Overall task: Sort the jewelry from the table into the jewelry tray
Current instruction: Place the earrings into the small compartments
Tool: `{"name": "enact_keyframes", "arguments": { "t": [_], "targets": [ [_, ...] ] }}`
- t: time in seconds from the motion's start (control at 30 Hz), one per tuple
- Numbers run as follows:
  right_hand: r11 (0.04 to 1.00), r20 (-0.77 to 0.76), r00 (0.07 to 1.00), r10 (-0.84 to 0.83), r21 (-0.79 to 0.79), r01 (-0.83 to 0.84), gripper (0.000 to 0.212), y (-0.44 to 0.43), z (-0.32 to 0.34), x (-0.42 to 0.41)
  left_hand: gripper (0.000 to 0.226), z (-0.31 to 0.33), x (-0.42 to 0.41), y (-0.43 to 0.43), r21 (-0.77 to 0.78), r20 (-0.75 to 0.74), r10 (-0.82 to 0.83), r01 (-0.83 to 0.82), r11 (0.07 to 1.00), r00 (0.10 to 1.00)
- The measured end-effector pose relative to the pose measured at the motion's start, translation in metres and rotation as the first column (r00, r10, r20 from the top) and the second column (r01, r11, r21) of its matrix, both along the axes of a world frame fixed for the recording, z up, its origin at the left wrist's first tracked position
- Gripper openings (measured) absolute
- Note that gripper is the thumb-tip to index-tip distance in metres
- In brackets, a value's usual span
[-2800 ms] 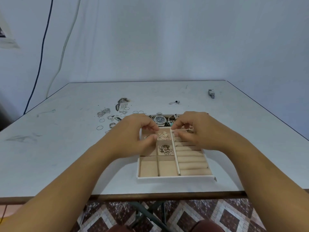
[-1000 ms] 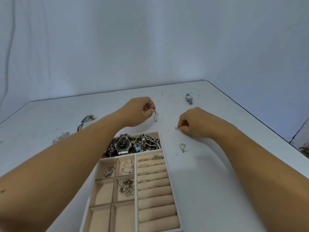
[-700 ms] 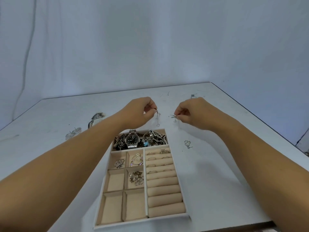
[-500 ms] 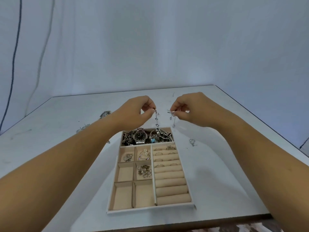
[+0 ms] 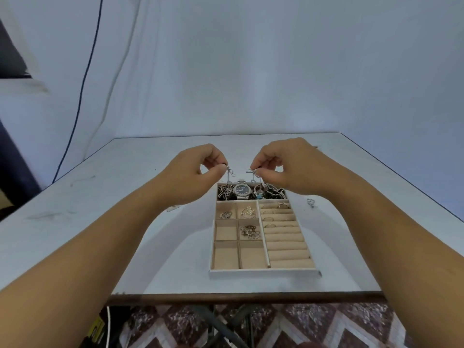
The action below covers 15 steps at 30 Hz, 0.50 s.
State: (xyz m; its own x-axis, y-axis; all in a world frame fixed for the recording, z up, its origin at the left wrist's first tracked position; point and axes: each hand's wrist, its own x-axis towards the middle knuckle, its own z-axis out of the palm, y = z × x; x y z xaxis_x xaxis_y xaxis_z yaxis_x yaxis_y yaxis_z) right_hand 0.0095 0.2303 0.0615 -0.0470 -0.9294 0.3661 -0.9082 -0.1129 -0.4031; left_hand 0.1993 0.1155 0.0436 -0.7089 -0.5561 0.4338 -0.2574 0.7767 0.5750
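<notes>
Two pieces lifted, brought back over the tray

Above the far end of the jewelry tray (image 5: 263,273), the left hand (image 5: 198,172) pinches a dangling silver piece (image 5: 230,174) and the right hand (image 5: 283,167) pinches a second silver piece (image 5: 253,173). Both are now off the worktop (image 5: 100,222), and a stray piece (image 5: 310,202) waits beside the tray.

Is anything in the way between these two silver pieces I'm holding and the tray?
Nothing visible. The left hand pinches one silver piece, the right hand a second piece; both hang in open air above the jewelry tray. Its far compartment is piled around a watch; nearer squares lie bare.
</notes>
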Motion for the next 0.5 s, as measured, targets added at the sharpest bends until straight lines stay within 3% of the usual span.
{"name": "enact_keyframes", "arguments": {
  "t": [0.3,0.5],
  "targets": [
    [0.999,0.076,0.996,0.037,-0.036,-0.035,0.008,-0.004,-0.006,0.021,0.009,-0.021,0.018,0.011,0.12,-0.111,0.015,-0.001,0.993,0.994],
    [0.997,0.089,0.993,0.075,0.009,-0.076,0.009,-0.001,-0.013,0.025,0.008,-0.036,0.029,0.013,0.061,0.013,-0.007,0.007,0.998,1.0]
  ]
}}
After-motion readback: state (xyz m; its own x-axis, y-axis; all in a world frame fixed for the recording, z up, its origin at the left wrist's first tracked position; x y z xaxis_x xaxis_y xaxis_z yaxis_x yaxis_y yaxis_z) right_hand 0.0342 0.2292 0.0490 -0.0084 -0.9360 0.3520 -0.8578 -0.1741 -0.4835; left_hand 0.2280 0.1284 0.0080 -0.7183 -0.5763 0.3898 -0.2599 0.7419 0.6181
